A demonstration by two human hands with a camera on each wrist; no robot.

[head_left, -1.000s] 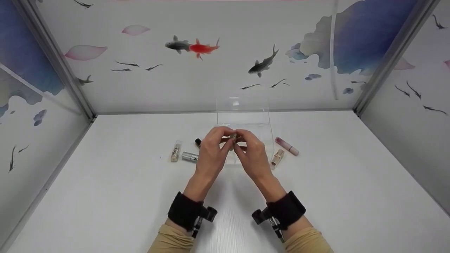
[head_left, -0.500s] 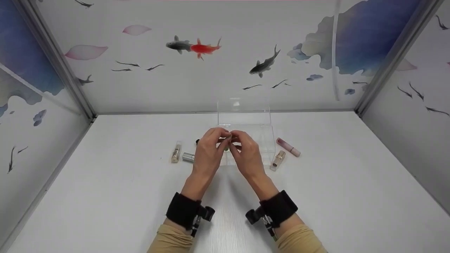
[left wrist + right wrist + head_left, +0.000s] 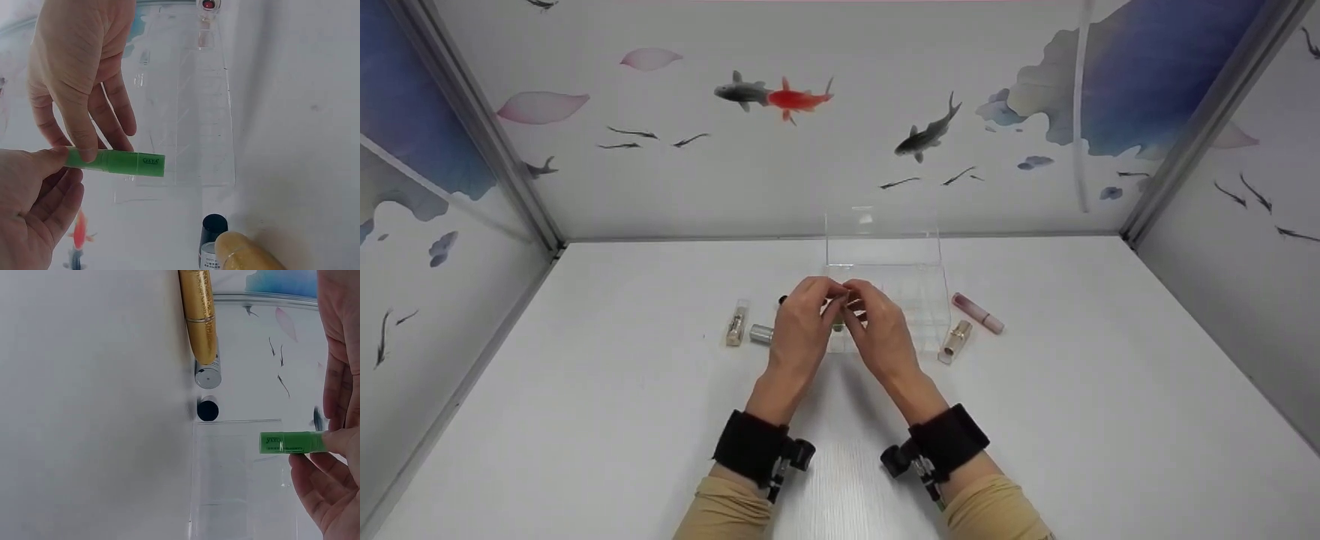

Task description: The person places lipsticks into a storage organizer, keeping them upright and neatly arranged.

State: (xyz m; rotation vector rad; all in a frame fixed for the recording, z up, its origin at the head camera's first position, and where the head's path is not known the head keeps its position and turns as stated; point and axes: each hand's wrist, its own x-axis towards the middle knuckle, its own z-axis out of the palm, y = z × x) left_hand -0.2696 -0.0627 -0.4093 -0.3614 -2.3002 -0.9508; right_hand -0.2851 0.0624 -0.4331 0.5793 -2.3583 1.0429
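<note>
Between my fingertips is a small green lip balm tube [image 3: 135, 163] with dark lettering, held above an open clear plastic box [image 3: 915, 300]. My left hand [image 3: 801, 322] pinches one end of it. My right hand [image 3: 879, 322] pinches the tube too, with the fingertips of both hands close together. In the right wrist view, thumb and fingers of the right hand grip the lip balm tube [image 3: 292, 442], and its lettered end sticks out free. The left hand's fingers there reach behind it, partly out of frame. In the head view the hands hide most of the tube.
The box's clear lid [image 3: 883, 236] stands raised at the back. Left of the box lie a clear-capped lipstick [image 3: 736, 324], a silver tube [image 3: 761, 334], a black-capped bottle [image 3: 214, 230] and a gold tube [image 3: 199, 315]. A pink lip gloss [image 3: 977, 313] and another lipstick [image 3: 955, 343] lie right.
Both hands have shifted slightly left together, the right hand more than the left, and remain on the lip balm tube. The items on the table have not moved.
</note>
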